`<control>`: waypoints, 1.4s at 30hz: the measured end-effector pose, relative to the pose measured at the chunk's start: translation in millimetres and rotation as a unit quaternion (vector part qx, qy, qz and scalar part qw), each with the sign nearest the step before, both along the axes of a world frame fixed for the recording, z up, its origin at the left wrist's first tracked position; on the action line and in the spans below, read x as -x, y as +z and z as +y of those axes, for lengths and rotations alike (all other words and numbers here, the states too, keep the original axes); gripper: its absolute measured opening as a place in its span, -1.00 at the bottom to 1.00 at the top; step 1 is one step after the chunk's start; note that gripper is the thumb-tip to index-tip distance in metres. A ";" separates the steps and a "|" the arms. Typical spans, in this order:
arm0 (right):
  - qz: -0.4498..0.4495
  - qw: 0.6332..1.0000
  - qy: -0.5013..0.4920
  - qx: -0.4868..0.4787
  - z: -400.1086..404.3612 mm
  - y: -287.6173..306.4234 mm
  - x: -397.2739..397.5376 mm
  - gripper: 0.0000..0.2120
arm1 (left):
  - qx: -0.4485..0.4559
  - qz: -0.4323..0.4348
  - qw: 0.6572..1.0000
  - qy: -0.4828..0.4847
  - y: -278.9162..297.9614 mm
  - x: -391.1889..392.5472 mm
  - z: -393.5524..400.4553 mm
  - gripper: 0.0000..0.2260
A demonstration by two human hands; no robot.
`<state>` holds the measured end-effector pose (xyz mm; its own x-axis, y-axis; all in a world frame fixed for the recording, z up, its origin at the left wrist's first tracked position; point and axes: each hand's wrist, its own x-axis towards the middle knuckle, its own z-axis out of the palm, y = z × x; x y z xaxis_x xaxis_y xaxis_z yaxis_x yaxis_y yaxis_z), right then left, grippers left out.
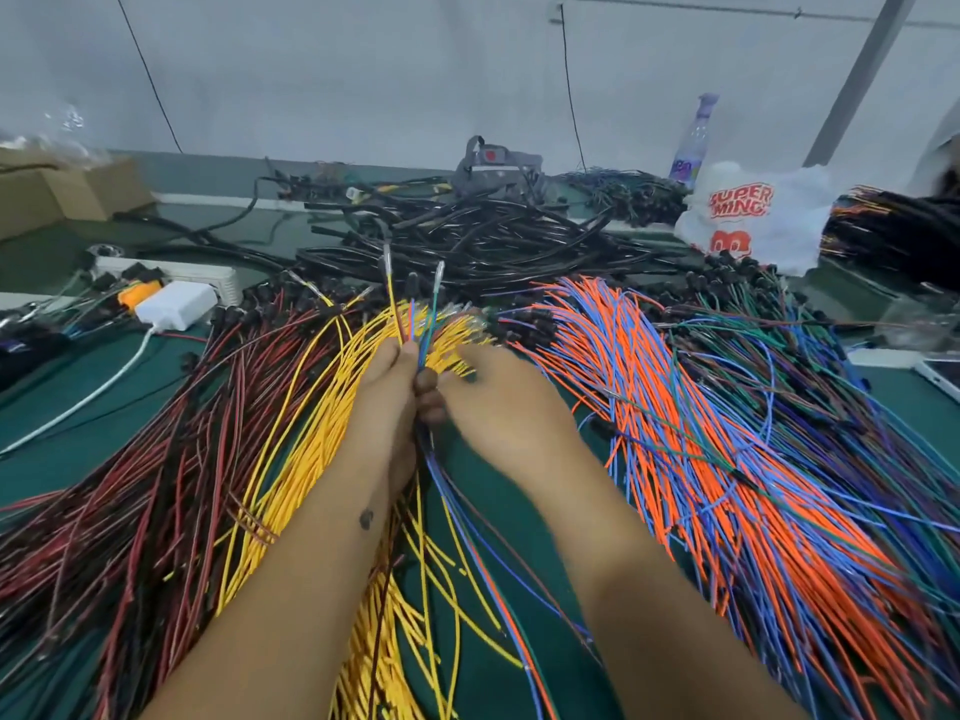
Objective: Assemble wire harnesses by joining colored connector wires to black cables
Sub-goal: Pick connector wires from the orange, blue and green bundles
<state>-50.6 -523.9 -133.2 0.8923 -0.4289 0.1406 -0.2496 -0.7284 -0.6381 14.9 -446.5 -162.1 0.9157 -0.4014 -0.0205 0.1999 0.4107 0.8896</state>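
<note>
Hands meet mid-worktop: our left hand point(387, 387) pinches a small mixed-colour wire set point(415, 314), terminals up so the ends stay aligned; our right hand point(498, 402) has fingers curled at the same set, exact grip hidden. Yellow wires point(311, 407) lie underneath, orange-blue wires point(675, 407) toward the right edge, black cables point(467, 236) toward the far edge, within reach.

A small bunch of held wires point(415, 314), yellow, red, blue and green, is standing upright at the table's centre, its metal-tipped ends pointing toward 12 o'clock. Yellow wires point(311, 407) are fanning out toward 7 o'clock, red and black wires point(156, 459) are lying at 8 o'clock, and orange and blue wires point(701, 433) are spreading toward 4 o'clock. Black cables point(493, 236) are lying heaped at 12 o'clock.
</note>
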 end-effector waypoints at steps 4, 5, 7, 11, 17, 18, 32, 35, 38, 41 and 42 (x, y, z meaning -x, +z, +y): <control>-0.030 0.954 0.048 -0.296 -22.9 6.5 -9.5 -0.69 | -0.008 -0.048 0.997 -0.064 0.8 0.2 0.8 -0.84; -0.048 0.946 0.053 -0.316 -25.7 5.2 -11.7 -0.75 | -0.023 -0.059 0.995 -0.072 0.8 1.5 0.0 -0.84; -0.106 0.929 0.045 -0.351 -29.3 0.6 -16.0 -0.85 | -0.054 -0.078 0.992 -0.080 -0.5 4.8 -2.6 -0.85; -0.162 0.904 0.039 -0.394 -30.4 -10.8 -23.3 -0.94 | -0.105 -0.093 0.988 -0.061 -3.9 8.2 -5.7 -0.79; -0.210 0.876 0.043 -0.433 -32.4 -15.5 -27.3 -0.83 | -0.071 -0.079 0.990 -0.090 -2.3 10.0 -3.7 -0.77; -0.217 0.875 0.043 -0.430 -34.6 -15.0 -26.9 -0.79 | -0.065 -0.068 0.991 -0.096 -1.5 10.5 -3.8 -0.77; -0.258 0.873 0.022 -0.414 -38.8 -16.3 -35.9 -0.86 | -0.115 -0.054 0.984 -0.127 -3.8 5.4 -4.3 -0.75; -0.216 0.889 0.026 -0.403 -38.0 -16.3 -38.3 -0.77 | -0.139 -0.045 0.982 -0.117 -4.7 3.5 -4.8 -0.73; -0.170 0.918 0.027 -0.357 -40.8 -15.1 -40.2 -0.61 | -0.165 -0.071 0.978 -0.105 -6.5 4.3 -4.5 -0.69; -0.118 0.945 0.032 -0.304 -43.5 -11.8 -36.0 -0.60 | -0.142 -0.080 0.983 -0.090 -6.5 3.2 -3.0 -0.70; -0.098 0.953 0.039 -0.284 -44.7 -11.1 -32.2 -0.61 | -0.129 -0.070 0.986 -0.080 -6.3 1.5 -2.0 -0.70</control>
